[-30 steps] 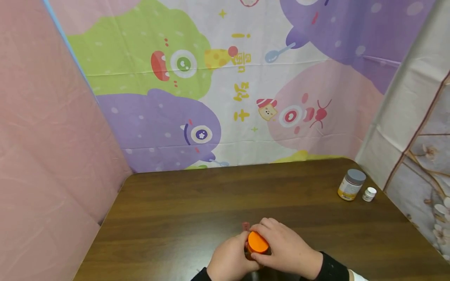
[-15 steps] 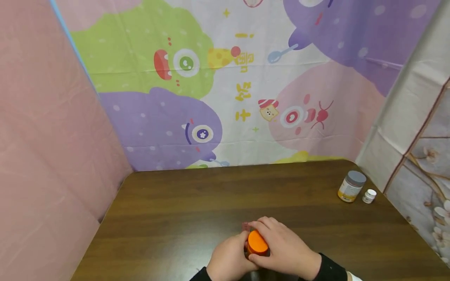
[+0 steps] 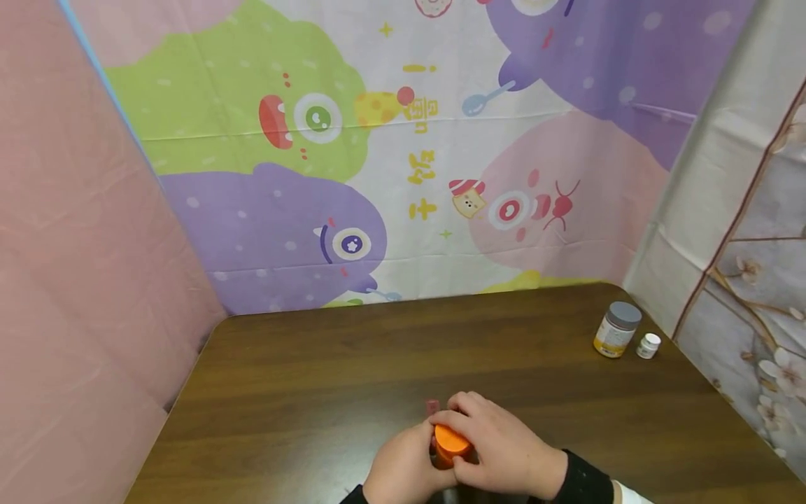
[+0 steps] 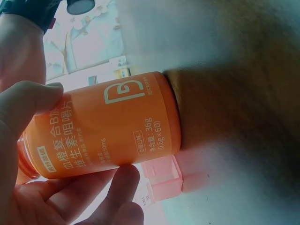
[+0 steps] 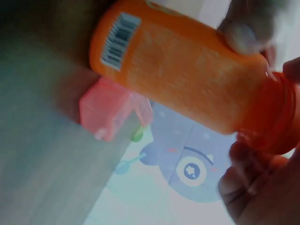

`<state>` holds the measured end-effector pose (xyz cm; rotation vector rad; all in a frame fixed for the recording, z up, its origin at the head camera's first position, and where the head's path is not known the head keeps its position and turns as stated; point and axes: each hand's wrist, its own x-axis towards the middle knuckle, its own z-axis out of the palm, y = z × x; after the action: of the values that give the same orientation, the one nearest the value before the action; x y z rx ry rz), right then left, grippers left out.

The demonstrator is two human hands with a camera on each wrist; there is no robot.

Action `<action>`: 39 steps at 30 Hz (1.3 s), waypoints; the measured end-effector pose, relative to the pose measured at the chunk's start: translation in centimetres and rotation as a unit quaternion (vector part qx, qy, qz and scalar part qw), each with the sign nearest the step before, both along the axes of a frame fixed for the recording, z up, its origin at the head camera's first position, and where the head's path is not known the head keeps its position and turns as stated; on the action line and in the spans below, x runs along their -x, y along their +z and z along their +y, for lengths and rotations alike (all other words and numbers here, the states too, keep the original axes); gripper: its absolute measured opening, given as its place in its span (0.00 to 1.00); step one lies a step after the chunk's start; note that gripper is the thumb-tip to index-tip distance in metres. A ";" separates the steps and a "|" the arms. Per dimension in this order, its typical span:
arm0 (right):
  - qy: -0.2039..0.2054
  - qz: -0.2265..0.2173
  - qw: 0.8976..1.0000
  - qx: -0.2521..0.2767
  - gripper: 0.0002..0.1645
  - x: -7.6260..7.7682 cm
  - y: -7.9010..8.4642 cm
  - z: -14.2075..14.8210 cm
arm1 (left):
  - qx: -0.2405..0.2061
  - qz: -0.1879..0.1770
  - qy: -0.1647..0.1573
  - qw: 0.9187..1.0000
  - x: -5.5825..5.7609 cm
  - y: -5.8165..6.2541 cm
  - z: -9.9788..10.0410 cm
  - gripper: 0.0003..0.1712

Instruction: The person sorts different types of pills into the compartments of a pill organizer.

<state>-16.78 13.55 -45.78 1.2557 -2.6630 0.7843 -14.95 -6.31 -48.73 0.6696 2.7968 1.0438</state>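
Note:
An orange vitamin bottle (image 4: pixel 112 124) with printed white lettering stands on the table between both hands. My left hand (image 3: pixel 403 463) grips its body, with the thumb on one side and fingers on the other. On top is an orange cap (image 3: pixel 451 439), which my right hand (image 3: pixel 506 444) holds round its edge with thumb and fingers. In the right wrist view, the fingers stand at the bottle's neck (image 5: pixel 262 110) and cap. Right behind the bottle sits a small translucent pink box (image 5: pixel 105 110), with a flap raised on one side; the hands partly cover it in the head view.
At the table's back right stand a larger jar (image 3: pixel 617 329) with a grey lid and a small white bottle (image 3: pixel 648 346). A cartoon-printed cloth (image 3: pixel 403 259) hangs along the far edge of the brown wooden table (image 3: pixel 302 378), and a pink curtain (image 3: pixel 94 280) hangs at left.
The head view has shifted slightly. My right fingers have moved a little round the cap and now bend over its far edge; the left hand keeps its grip on the bottle.

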 end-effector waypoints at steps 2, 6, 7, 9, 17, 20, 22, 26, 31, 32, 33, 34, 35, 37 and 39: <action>0.012 0.001 1.000 0.010 0.31 0.0 0.4 0.2 | 0.004 0.005 0.001 1.000 0.0 0.0 0.1 0.34; -0.005 -0.015 0.999 0.040 0.32 0.2 1.3 0.6 | 0.005 -0.014 0.015 1.000 -0.1 0.1 0.3 0.34; -0.015 -0.023 0.999 0.046 0.31 0.2 1.4 0.8 | 0.003 -0.018 0.018 1.000 -0.1 0.1 0.3 0.34; -0.038 -0.036 0.997 0.049 0.30 0.4 1.4 1.2 | -0.003 -0.025 0.024 0.999 -0.2 0.2 0.4 0.33; -0.111 -0.092 0.990 -0.005 0.30 1.7 0.0 4.4 | -0.010 -0.025 0.030 0.999 -0.1 0.0 0.6 0.34; -0.142 -0.133 0.981 -0.025 0.25 2.3 -0.5 5.5 | -0.009 -0.030 0.029 0.999 -0.1 -0.1 0.6 0.34; -0.165 -0.153 0.974 -0.038 0.22 2.7 -1.0 6.1 | -0.009 -0.030 0.028 0.999 -0.1 -0.1 0.5 0.34; -0.194 -0.148 0.968 -0.065 0.20 3.1 -2.0 7.1 | -0.005 -0.025 0.029 0.999 -0.2 -0.2 0.6 0.34; -0.209 -0.113 0.967 -0.097 0.21 3.4 -2.9 7.9 | -0.003 -0.011 0.035 0.999 -0.3 -0.3 0.6 0.33; -0.210 -0.109 0.966 -0.101 0.21 3.4 -3.1 8.0 | -0.003 -0.007 0.035 0.999 -0.3 -0.3 0.6 0.33; -0.211 -0.107 0.966 -0.109 0.22 3.5 -3.2 8.1 | -0.002 -0.003 0.036 0.999 -0.3 -0.4 0.6 0.33; -0.209 -0.106 0.965 -0.113 0.23 3.5 -3.3 8.2 | -0.002 0.002 0.036 0.999 -0.3 -0.4 0.6 0.33; -0.207 -0.105 0.966 -0.117 0.24 3.4 -3.4 8.3 | -0.001 0.007 0.037 0.999 -0.3 -0.4 0.6 0.33; -0.203 -0.103 0.966 -0.124 0.30 3.4 -3.5 8.4 | 0.001 0.012 0.038 0.999 -0.3 -0.4 0.6 0.33; -0.197 -0.101 0.967 -0.127 0.34 3.4 -3.6 8.5 | 0.003 0.016 0.041 0.999 -0.3 -0.4 0.6 0.34</action>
<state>-20.13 22.06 -49.41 0.6661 -3.1127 0.5484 -14.63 -5.71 -49.13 0.5796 2.8756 1.0475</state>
